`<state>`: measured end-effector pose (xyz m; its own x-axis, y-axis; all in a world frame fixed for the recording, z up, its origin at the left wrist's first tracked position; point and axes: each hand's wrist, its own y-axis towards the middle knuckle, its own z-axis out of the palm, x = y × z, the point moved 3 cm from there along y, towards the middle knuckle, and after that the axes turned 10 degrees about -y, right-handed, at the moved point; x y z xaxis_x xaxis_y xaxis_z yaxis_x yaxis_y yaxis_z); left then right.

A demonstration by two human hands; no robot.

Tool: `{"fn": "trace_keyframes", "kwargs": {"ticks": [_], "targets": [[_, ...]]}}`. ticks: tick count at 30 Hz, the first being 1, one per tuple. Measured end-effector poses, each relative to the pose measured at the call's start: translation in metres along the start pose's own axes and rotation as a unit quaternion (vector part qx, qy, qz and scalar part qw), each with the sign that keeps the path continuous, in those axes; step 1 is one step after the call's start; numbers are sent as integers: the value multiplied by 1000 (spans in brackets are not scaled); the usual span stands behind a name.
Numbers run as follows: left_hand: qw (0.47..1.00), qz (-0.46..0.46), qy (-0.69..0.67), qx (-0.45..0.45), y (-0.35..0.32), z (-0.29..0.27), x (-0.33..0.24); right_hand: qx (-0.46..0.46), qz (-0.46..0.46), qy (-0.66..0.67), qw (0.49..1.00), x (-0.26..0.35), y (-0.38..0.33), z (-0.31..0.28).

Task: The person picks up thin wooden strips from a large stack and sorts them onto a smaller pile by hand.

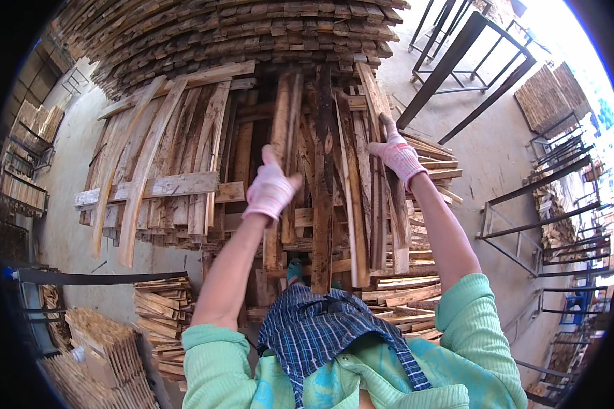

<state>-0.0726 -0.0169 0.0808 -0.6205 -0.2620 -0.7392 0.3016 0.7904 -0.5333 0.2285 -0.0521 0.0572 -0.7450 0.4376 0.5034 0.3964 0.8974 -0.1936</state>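
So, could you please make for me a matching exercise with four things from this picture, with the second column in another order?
1. Left hand
2. Right hand
3. Apron
4. Large plank stack

A. Dark blue, checked
B. To the right of the dark central board
C. Beyond both hands, at the top of the picture
D. To the left of the dark central board

Pairs: 1-D; 2-B; 3-A; 4-C

The left hand (271, 188) partly hides a board (280, 116); the top edge crops a stack (266, 37)
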Motion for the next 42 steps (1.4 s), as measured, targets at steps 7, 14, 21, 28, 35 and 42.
{"fn": "trace_keyframes", "kwargs": {"ticks": [7, 14, 21, 28, 35, 42], "targets": [[987, -47, 142, -52, 34, 24, 28, 87, 58, -100, 990, 40, -20, 32], [996, 69, -56, -16, 59, 16, 48, 11, 35, 95, 995, 8, -33, 39], [963, -2, 208, -171, 50, -2, 45, -20, -56, 241, 969, 36, -40, 13], [851, 157, 388, -317, 92, 24, 32, 90, -18, 255, 963, 131, -69, 72], [888, 164, 377, -205, 136, -22, 23, 56, -18, 121, 991, 142, -32, 127], [878, 77, 407, -239, 152, -81, 49, 2, -53, 126, 991, 165, -4, 169]]}}
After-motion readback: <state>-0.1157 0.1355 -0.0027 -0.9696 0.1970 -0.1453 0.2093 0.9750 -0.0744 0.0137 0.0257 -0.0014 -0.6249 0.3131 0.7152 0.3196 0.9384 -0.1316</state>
